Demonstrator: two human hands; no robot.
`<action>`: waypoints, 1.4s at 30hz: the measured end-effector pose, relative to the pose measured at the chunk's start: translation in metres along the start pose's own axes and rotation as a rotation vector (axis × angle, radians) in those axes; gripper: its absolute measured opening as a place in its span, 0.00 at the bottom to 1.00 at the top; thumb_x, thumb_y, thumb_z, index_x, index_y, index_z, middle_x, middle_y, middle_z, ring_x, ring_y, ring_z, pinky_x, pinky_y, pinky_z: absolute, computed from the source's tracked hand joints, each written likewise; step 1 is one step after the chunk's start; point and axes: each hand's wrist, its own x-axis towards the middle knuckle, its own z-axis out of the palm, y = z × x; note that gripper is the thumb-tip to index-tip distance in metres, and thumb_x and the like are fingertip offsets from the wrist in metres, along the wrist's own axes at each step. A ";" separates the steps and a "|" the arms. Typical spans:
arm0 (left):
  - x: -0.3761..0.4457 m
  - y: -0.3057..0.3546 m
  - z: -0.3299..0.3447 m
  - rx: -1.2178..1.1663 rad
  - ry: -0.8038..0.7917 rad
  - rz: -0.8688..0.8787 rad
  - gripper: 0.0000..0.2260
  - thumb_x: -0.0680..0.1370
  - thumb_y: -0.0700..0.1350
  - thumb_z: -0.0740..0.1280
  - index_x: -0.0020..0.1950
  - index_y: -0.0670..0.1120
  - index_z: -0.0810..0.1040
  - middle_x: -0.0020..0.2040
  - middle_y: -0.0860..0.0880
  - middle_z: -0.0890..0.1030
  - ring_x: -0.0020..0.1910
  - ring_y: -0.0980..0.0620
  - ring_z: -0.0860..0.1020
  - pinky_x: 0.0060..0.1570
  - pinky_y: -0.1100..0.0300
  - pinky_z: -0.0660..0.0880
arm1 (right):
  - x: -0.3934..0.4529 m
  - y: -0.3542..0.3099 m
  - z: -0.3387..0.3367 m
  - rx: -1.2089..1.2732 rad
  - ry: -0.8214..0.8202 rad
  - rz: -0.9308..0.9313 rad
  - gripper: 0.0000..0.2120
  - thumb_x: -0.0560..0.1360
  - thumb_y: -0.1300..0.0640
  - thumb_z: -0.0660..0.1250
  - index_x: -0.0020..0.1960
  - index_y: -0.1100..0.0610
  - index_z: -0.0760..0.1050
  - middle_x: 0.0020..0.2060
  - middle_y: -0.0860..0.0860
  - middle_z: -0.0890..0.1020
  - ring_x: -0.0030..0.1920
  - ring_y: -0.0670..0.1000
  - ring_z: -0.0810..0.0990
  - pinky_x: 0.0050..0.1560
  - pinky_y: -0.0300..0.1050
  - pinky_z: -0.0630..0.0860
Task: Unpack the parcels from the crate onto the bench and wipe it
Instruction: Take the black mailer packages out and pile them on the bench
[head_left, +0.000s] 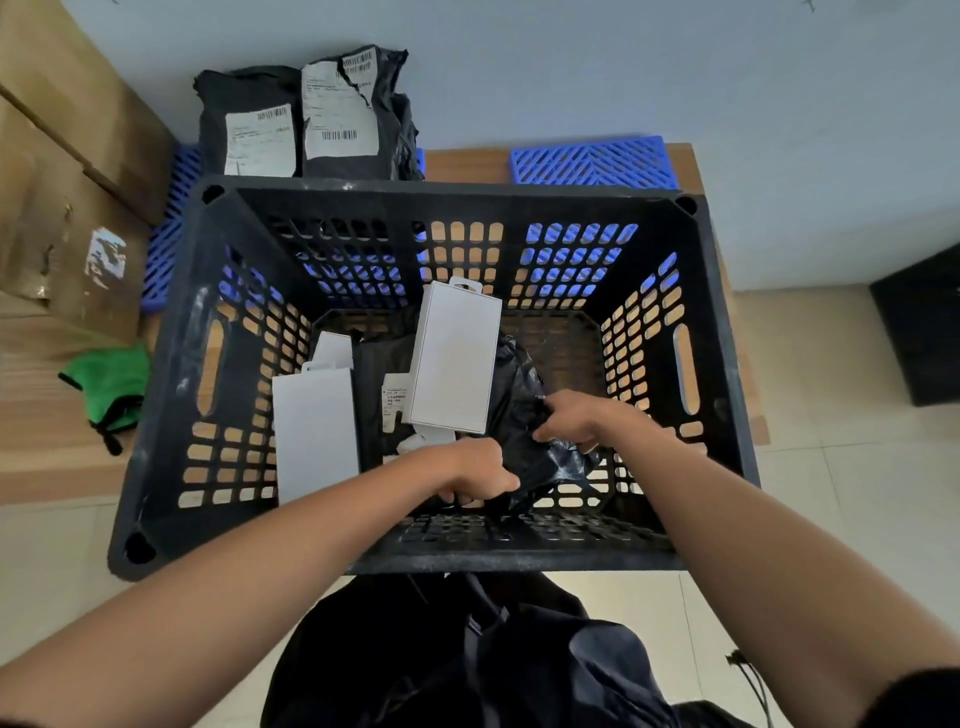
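2 parcels (306, 119) out, upper left; both hands (475, 470) (576, 421), fingers clamped, grip a bag (524, 410) (2 boxes (454, 358) left; wiping undone).

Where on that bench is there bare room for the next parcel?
Bare wood shows behind the crate, between the two black parcels and the blue grid mat. More lies left, around the green cloth. The far-left corner is crowded with cardboard boxes.
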 end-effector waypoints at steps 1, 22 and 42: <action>0.004 0.001 0.001 0.011 -0.031 -0.016 0.16 0.85 0.52 0.59 0.46 0.40 0.74 0.38 0.43 0.77 0.37 0.45 0.76 0.47 0.51 0.79 | 0.002 0.002 0.001 0.007 -0.014 0.013 0.21 0.79 0.53 0.70 0.69 0.57 0.71 0.64 0.55 0.77 0.59 0.57 0.78 0.57 0.55 0.82; 0.002 -0.007 -0.019 -0.211 0.001 0.127 0.24 0.85 0.56 0.59 0.77 0.44 0.68 0.59 0.51 0.75 0.55 0.51 0.75 0.42 0.60 0.76 | -0.025 0.010 -0.017 0.245 0.150 0.008 0.24 0.69 0.40 0.78 0.53 0.57 0.77 0.47 0.51 0.80 0.45 0.50 0.79 0.42 0.45 0.75; -0.046 -0.006 -0.066 -1.098 0.522 0.323 0.14 0.86 0.49 0.61 0.69 0.47 0.77 0.60 0.48 0.84 0.54 0.46 0.85 0.49 0.51 0.81 | -0.127 -0.038 -0.025 -0.057 0.838 -0.252 0.09 0.76 0.48 0.70 0.47 0.51 0.72 0.38 0.46 0.77 0.40 0.54 0.77 0.39 0.49 0.75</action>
